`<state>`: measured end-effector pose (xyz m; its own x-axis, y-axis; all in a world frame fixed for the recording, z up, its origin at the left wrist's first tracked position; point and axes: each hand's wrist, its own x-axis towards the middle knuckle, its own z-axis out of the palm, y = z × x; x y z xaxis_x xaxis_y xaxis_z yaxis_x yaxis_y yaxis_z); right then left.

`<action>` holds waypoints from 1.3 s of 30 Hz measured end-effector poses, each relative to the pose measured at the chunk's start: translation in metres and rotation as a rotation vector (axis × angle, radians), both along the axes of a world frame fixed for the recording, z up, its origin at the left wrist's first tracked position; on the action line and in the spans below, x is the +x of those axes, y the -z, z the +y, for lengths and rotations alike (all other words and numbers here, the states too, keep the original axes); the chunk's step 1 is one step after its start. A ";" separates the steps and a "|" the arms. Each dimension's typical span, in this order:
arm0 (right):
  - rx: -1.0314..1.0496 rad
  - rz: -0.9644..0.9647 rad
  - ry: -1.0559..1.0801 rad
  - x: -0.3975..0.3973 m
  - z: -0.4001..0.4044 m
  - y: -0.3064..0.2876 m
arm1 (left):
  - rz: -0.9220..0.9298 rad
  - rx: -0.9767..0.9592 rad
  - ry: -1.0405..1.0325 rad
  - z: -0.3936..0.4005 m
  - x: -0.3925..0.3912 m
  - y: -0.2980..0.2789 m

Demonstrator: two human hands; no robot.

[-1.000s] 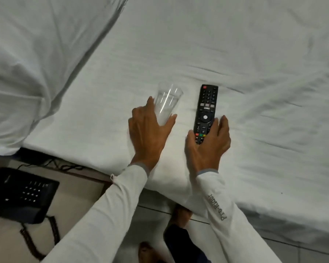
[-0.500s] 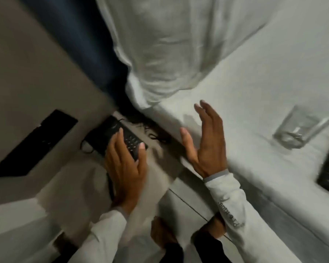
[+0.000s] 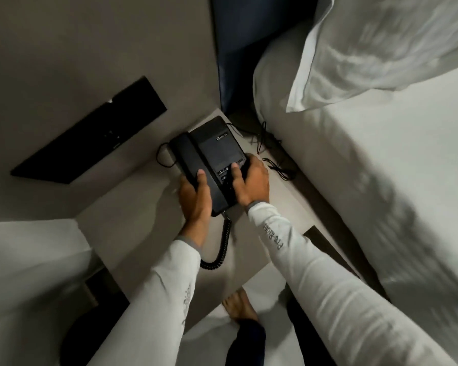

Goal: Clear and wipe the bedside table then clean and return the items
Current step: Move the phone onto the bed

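The left hand (image 3: 195,196) grips the near left edge of the black telephone (image 3: 212,165), its thumb laid across the lower end of the handset (image 3: 189,161) and its fingers curled under the side, out of sight. The right hand (image 3: 250,180) clasps the telephone's right side, thumb pressed on the keypad and the remaining fingers wrapped round the edge. Both hands are closed on the telephone; whether it is lifted or resting on the table (image 3: 143,220) cannot be told.

The handset lies in its cradle along the telephone's left side. From the telephone's near end a coiled cord (image 3: 220,249) hangs and curls toward the left sleeve (image 3: 169,281). A thin black wire (image 3: 161,159) loops out just left of the telephone, and more thin cables (image 3: 273,154) trail on the table to its right, near the bed (image 3: 381,194).

The table is a pale surface beneath the telephone, set between the wall and the bed. On the wall to the left of the telephone sits a flat black panel (image 3: 90,133). The white mattress rises just right of the telephone, with a pillow (image 3: 381,48) lying beyond and to the right of it. The right sleeve (image 3: 315,273) carries printed lettering. Nearer than the telephone, below the table's edge, a bare foot (image 3: 239,307) stands on the floor.
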<state>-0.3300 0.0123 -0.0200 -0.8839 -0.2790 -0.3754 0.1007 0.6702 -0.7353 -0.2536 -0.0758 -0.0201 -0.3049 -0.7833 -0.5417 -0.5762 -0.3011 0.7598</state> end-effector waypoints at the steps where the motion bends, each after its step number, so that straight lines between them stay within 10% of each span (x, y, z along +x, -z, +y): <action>1: -0.022 -0.025 0.057 0.008 0.005 -0.001 | 0.033 0.058 0.002 0.000 0.005 -0.001; 12: -0.239 0.063 0.577 0.092 0.113 -0.095 | 0.248 0.236 0.218 0.081 0.062 -0.121; 25: -0.488 0.309 1.139 -0.052 0.197 -0.197 | 0.451 -0.034 0.994 0.154 -0.159 -0.232; 33: -0.296 0.186 0.929 -0.125 0.233 -0.175 | 0.336 -0.167 1.279 0.208 -0.271 -0.197; 39: 0.143 0.484 0.452 -0.128 0.258 -0.177 | 0.330 -0.888 1.387 0.210 -0.237 -0.191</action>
